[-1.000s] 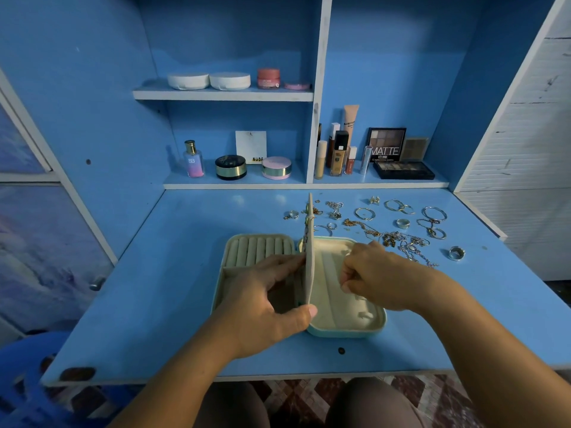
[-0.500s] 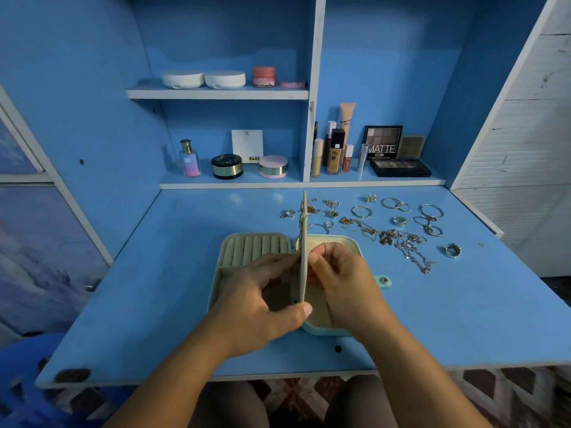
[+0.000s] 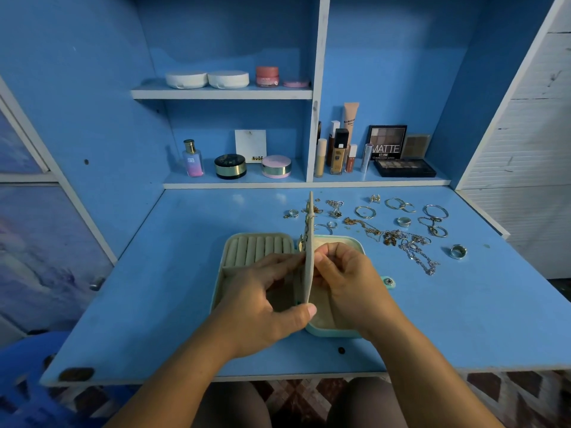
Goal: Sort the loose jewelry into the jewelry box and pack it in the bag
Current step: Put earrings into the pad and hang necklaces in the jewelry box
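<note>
An open teal jewelry box [image 3: 256, 247] with cream lining lies at the desk's front middle. Its cream middle flap [image 3: 310, 242] stands upright, edge-on to me. My left hand [image 3: 265, 301] grips the flap's near edge, thumb at its bottom corner. My right hand [image 3: 346, 282] is pressed against the flap's right face with fingertips pinched together; what they pinch is too small to tell. Small earrings hang on the flap's upper part. Loose rings, hoops and chains [image 3: 398, 233] lie scattered behind and to the right of the box.
Behind the blue desk [image 3: 154, 288] runs a low shelf with a perfume bottle [image 3: 193, 159], compacts, foundation bottles and an eyeshadow palette [image 3: 404, 167]. A higher shelf holds white compacts [image 3: 207, 78]. A silver ring [image 3: 458, 251] lies apart at the right. No bag is in view.
My right hand moved left from the box's right tray to the upright flap, fingers now pinched against it. The left hand kept its grip on the flap.
</note>
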The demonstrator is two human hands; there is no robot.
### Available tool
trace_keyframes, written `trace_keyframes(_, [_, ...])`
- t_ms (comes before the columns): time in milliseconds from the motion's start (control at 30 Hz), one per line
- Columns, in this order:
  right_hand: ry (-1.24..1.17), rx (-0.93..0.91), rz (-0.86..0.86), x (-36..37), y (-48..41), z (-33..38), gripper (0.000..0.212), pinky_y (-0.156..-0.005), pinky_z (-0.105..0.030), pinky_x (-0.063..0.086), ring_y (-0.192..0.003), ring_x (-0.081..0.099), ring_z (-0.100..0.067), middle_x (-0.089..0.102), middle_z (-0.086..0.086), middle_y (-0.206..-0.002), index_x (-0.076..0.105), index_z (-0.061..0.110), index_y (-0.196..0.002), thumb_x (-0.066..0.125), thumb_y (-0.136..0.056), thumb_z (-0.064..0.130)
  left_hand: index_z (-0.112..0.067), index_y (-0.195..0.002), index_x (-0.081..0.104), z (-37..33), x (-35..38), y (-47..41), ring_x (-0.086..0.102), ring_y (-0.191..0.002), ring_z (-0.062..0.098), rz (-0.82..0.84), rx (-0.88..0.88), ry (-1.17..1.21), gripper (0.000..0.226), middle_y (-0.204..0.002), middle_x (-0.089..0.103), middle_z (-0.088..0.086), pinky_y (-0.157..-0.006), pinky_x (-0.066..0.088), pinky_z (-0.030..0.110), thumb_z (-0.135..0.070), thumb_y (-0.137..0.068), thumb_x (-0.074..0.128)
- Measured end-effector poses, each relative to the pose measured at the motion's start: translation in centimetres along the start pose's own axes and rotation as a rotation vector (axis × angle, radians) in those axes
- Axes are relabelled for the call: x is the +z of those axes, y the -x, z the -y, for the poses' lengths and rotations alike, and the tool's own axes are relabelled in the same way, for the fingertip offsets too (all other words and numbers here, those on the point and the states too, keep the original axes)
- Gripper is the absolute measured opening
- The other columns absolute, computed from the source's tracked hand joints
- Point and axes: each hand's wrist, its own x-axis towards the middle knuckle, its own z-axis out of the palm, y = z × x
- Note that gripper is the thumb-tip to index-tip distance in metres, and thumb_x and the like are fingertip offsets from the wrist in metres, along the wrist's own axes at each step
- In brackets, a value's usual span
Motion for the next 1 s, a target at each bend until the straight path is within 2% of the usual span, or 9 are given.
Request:
trace_keyframes(133, [-0.015, 0.002, 0.028, -0.1, 0.0, -0.2, 0.015, -0.078, -0.033, 0.053, -0.077, 0.063, -0.018, 0.068, -0.012, -0.084, 0.060, 0.008, -0.089, 0.050, -0.097, 0.016, -0.034, -0.136, 0.054, 0.1, 0.0, 0.0, 0.053, -0.124, 0.008, -0.005, -0.005, -0.009, 0.072, -0.131, 0.054, -0.018, -0.102, 0.049, 0.036, -0.055, -0.069, 0.068])
trace_keyframes(233, [-0.111, 0.041, 0.054, -0.2, 0.0, -0.2, 0.022, -0.089, -0.045, 0.053, -0.084, 0.063, -0.027, 0.065, -0.027, -0.096, 0.057, -0.003, -0.097, 0.048, -0.098, 0.018, -0.033, -0.136, 0.054, 0.2, 0.0, 0.0, 0.053, -0.125, 0.009, -0.007, -0.001, -0.014, 0.073, -0.131, 0.054, -0.018, -0.102, 0.049, 0.036, -0.055, -0.068, 0.068])
trace_keyframes(300, [-0.144, 0.055, 0.071, -0.2, 0.0, -0.2, 0.024, -0.092, -0.048, 0.052, -0.087, 0.062, -0.029, 0.064, -0.030, -0.099, 0.056, -0.004, -0.099, 0.048, -0.098, 0.019, -0.033, -0.136, 0.054, 0.2, 0.0, 0.0, 0.053, -0.124, 0.009, -0.006, 0.002, -0.015, 0.073, -0.130, 0.055, -0.017, -0.102, 0.049, 0.036, -0.055, -0.069, 0.068])
trace_keyframes(567, [-0.107, 0.059, 0.072, 0.0, 0.2, 0.2, 0.018, -0.084, -0.038, 0.053, -0.080, 0.063, -0.019, 0.068, -0.009, -0.084, 0.060, 0.009, -0.090, 0.048, -0.098, 0.019, -0.034, -0.136, 0.054, 0.2, 0.0, 0.0, 0.053, -0.124, 0.007, -0.006, 0.000, -0.020, 0.073, -0.130, 0.054, -0.019, -0.101, 0.049, 0.036, -0.057, -0.068, 0.067])
trace_keyframes(667, [0.005, 0.008, -0.005, 0.3, 0.3, 0.3, 0.015, -0.073, -0.023, 0.053, -0.072, 0.063, -0.009, 0.069, -0.001, -0.079, 0.061, 0.012, -0.088, 0.051, -0.096, 0.018, -0.034, -0.136, 0.054, 0.2, 0.0, -0.1, 0.053, -0.124, 0.008, -0.002, 0.000, -0.017, 0.072, -0.130, 0.055, -0.018, -0.101, 0.049, 0.037, -0.057, -0.069, 0.067])
trace_keyframes(767, [0.166, -0.061, -0.126, 0.6, 0.4, 0.1, 0.014, -0.057, -0.010, 0.045, -0.061, 0.060, 0.003, 0.068, 0.007, -0.074, 0.065, 0.015, -0.089, 0.055, -0.095, 0.022, -0.034, -0.137, 0.054, 0.1, 0.0, -0.1, 0.052, -0.125, 0.006, -0.005, 0.002, -0.037, 0.074, -0.131, 0.054, -0.019, -0.103, 0.048, 0.036, -0.058, -0.068, 0.066])
trace_keyframes(867, [0.224, -0.072, -0.169, 0.8, 0.5, -0.1, 0.014, -0.060, -0.014, 0.049, -0.067, 0.062, 0.000, 0.069, 0.008, -0.076, 0.067, 0.019, -0.091, 0.056, -0.094, 0.026, -0.033, -0.138, 0.053, 0.1, 0.1, -0.1, 0.051, -0.126, 0.006, -0.011, 0.010, -0.050, 0.074, -0.133, 0.054, -0.019, -0.103, 0.048, 0.036, -0.058, -0.069, 0.065])
trace_keyframes(933, [0.159, -0.072, -0.206, 0.7, 0.6, -0.1, 0.011, -0.065, -0.020, 0.053, -0.068, 0.065, -0.004, 0.071, 0.006, -0.075, 0.069, 0.017, -0.088, 0.060, -0.092, 0.022, -0.033, -0.138, 0.053, 0.1, 0.1, -0.1, 0.052, -0.126, 0.007, -0.012, 0.015, -0.042, 0.073, -0.133, 0.054, -0.019, -0.103, 0.048, 0.037, -0.057, -0.069, 0.066])
trace_keyframes(1000, [0.108, -0.070, -0.216, 0.6, 0.6, 0.1, 0.009, -0.065, -0.018, 0.054, -0.067, 0.067, -0.004, 0.071, 0.004, -0.074, 0.071, 0.015, -0.086, 0.064, -0.089, 0.019, -0.032, -0.137, 0.054, 0.0, 0.1, 0.0, 0.052, -0.125, 0.006, -0.013, 0.016, -0.030, 0.072, -0.132, 0.055, -0.018, -0.103, 0.048, 0.036, -0.056, -0.069, 0.066])
